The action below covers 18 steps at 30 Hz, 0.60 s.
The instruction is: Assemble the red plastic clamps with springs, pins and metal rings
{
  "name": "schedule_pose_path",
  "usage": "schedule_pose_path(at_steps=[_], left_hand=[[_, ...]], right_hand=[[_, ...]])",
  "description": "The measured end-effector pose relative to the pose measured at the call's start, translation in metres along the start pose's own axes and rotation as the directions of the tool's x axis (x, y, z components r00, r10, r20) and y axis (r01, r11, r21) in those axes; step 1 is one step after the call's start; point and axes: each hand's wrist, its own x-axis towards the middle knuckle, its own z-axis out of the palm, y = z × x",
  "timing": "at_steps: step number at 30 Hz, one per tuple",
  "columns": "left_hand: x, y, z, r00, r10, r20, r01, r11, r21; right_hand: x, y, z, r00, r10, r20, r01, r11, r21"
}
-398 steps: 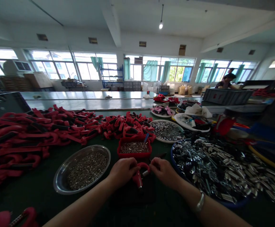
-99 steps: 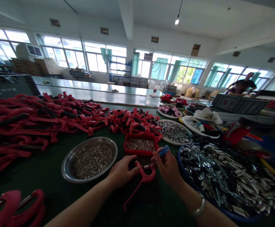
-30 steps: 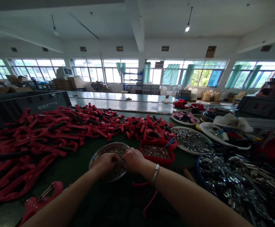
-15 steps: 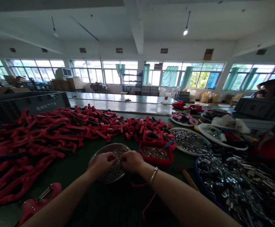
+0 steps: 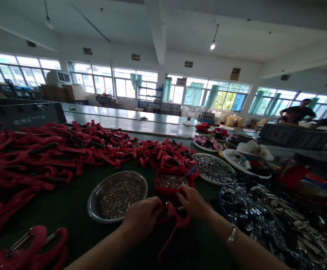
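Along a long green-topped workbench (image 5: 76, 210), parts are set out around a round steel dish (image 5: 91, 204), taken here as the reference point. A large heap of red moulded handles (image 5: 39, 153) with black strips lies to the left of the dish, and two further red handles with metal bars (image 5: 19, 247) lie nearer the person, to the dish's lower left. A blue basin (image 5: 222, 198) filled with loose metal fittings is placed well to the right of the dish. A white plate of small metal parts (image 5: 205, 179) and a red plastic tray (image 5: 163, 190) of metal pieces are located beyond it. Small metal rings (image 5: 121, 198) are contained in the dish.

Just to the right of the dish, one red moulded handle (image 5: 177, 221) is held above the bench, with its thin end hanging toward the person. A small metal insert (image 5: 180, 208) is seen at its upper part. The handle is gripped by the left hand (image 5: 142, 217) and the right hand (image 5: 193, 202), with the fingers of both closed on it. A bangle (image 5: 232, 236) is worn on the right wrist.
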Motion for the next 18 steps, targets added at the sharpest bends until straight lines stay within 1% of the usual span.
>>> schedule_pose_path(at_steps=[3,6,11,18], left_hand=[[0.011,0.013,0.019,0.999,0.01,-0.034,-0.009,1.0,0.008],[0.021,0.017,0.032,0.998,0.011,-0.062,-0.012,1.0,-0.027],[0.024,0.015,0.042,0.996,0.007,-0.089,-0.011,0.999,-0.041],[0.023,0.015,0.043,0.998,0.001,-0.069,0.001,1.0,0.017]], right_hand=[[-0.024,0.021,-0.011,0.999,-0.001,0.046,0.003,0.999,-0.037],[-0.034,0.028,-0.014,0.996,-0.02,0.092,0.026,0.997,-0.067],[-0.026,0.031,-0.015,0.985,-0.032,0.167,0.051,0.993,-0.111],[-0.013,0.03,-0.028,0.95,-0.078,0.303,0.127,0.981,-0.145]])
